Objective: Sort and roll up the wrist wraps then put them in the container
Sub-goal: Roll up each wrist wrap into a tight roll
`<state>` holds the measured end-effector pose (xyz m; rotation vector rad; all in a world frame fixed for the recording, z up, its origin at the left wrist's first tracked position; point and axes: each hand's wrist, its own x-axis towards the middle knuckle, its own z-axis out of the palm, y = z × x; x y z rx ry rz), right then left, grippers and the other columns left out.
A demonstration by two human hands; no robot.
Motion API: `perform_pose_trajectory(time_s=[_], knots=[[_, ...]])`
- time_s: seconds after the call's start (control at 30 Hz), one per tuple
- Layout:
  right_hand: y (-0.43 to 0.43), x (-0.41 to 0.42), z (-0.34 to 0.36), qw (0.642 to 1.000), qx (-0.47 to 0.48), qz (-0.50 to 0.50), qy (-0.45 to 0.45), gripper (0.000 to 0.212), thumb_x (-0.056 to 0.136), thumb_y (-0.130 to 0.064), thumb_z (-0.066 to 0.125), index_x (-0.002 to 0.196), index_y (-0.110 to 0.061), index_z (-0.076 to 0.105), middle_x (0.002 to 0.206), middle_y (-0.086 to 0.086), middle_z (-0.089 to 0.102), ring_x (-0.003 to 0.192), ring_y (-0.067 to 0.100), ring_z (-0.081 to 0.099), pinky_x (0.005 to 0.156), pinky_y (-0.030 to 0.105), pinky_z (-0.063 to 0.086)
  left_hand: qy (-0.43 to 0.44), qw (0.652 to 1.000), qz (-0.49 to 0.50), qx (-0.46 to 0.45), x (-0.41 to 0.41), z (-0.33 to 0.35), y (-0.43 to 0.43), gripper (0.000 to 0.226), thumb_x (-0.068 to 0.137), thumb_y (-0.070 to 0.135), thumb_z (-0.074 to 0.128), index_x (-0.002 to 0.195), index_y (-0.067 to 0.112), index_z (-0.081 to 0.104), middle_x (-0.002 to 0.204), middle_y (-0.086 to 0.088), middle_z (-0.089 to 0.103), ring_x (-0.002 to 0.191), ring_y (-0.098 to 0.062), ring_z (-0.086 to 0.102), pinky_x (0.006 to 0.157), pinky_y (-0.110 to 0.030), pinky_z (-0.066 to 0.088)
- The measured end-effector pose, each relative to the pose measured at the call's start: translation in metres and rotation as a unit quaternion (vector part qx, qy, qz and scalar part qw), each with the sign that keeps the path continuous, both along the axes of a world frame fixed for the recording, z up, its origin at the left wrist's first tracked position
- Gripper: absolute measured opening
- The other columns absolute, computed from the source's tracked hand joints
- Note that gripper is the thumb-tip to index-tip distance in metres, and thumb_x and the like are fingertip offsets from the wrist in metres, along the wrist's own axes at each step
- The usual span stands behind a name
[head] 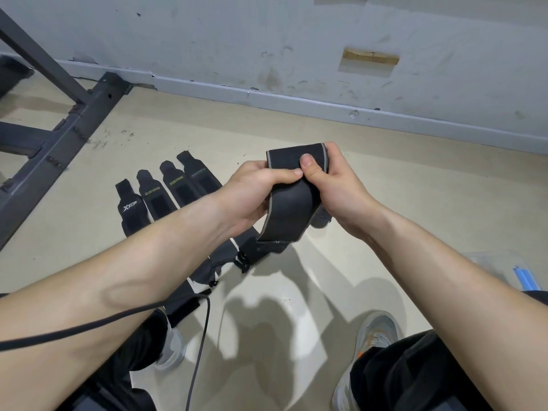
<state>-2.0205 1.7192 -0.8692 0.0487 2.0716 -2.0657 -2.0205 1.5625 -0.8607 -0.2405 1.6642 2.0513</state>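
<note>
the smooth beige floor [385,188] carries four flat black fabric wrist wraps [166,191] side by side toward its left, a dark metal rack base [59,137] at its far left corner, and a clear plastic container [492,262] at its right edge.

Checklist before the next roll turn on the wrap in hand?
1. Grip: left hand and right hand both pinch the wrap: ok.
2. Roll tight at the top end: hidden by fingers, cannot tell.
3. Tail hangs free below the hands: ok.
4. Four floor wraps lie side by side: ok.
5. Container open: only a corner shows, cannot tell.
6. Cable apart from wrap: ok.
</note>
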Motion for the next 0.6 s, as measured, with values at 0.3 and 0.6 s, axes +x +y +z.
perform_pose_trajectory(time_s=[0.3, 0.6], knots=[[-0.001, 0.002, -0.001, 0.998, 0.038, 0.053, 0.027, 0.017, 0.105, -0.016, 0.056, 0.119, -0.022, 0.048, 0.097, 0.002, 0.060, 0.081, 0.012, 0.059, 0.069, 0.024, 0.052, -0.034, 0.998, 0.053, 0.021, -0.004, 0.005, 0.000, 0.040, 0.101, 0.027, 0.063, 0.128, -0.003, 0.063, 0.107, -0.018, 0.073, 0.088, -0.027, 0.073, 0.071, -0.031, 0.062], [-0.005, 0.001, 0.001, 0.997, -0.011, -0.005, -0.070, 0.024, 0.105, -0.040, 0.053, 0.114, -0.018, 0.053, 0.096, -0.004, 0.067, 0.078, 0.011, 0.070, 0.063, 0.027, 0.052, -0.014, 0.997, 0.074, 0.016, -0.007, 0.003, -0.005, 0.048, 0.089, 0.005, 0.075, 0.134, 0.004, 0.057, 0.101, -0.012, 0.072, 0.086, -0.023, 0.072, 0.080, -0.033, 0.061]])
